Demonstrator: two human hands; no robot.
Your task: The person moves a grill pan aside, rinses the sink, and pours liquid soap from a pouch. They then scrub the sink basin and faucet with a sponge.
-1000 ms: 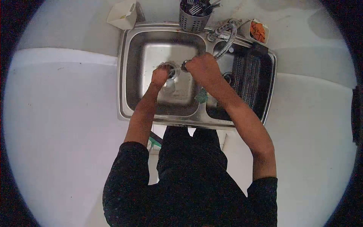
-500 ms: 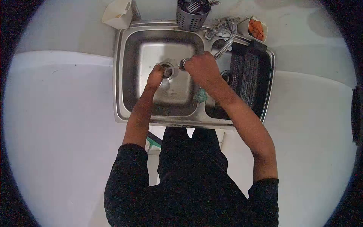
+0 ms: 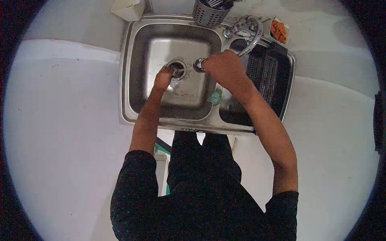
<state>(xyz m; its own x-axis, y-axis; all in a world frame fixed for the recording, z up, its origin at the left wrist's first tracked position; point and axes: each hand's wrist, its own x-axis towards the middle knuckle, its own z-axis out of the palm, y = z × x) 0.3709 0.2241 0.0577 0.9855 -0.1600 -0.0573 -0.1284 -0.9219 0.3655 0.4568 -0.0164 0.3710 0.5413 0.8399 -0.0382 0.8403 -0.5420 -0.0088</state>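
Note:
My right hand (image 3: 226,69) is wrapped round a pull-out spray head (image 3: 198,65), which points left over the large sink basin (image 3: 197,96). From it a flexible metal hose (image 3: 257,37) loops back to the tap (image 3: 228,32). My left hand (image 3: 163,79) is low in the basin, fingers curled at the left rim of the drain (image 3: 177,69). A small shiny, pale thing (image 3: 174,83) shows just below those fingers; I cannot tell what it is. A green scrubbing pad (image 3: 216,97) lies on the divider between the basins, below my right hand.
Dark ridged racks (image 3: 263,76) stand in the smaller right basin. Behind the sink are a perforated utensil holder (image 3: 209,16) with cutlery, a white container (image 3: 128,10) at left, and a white tub with an orange cloth (image 3: 278,32) at right. White counter (image 3: 68,120) extends on both sides.
The view has shifted slightly, so the sink appears higher. My right hand with the spray head has moved a little right, away from my left hand, which stays beside the drain.

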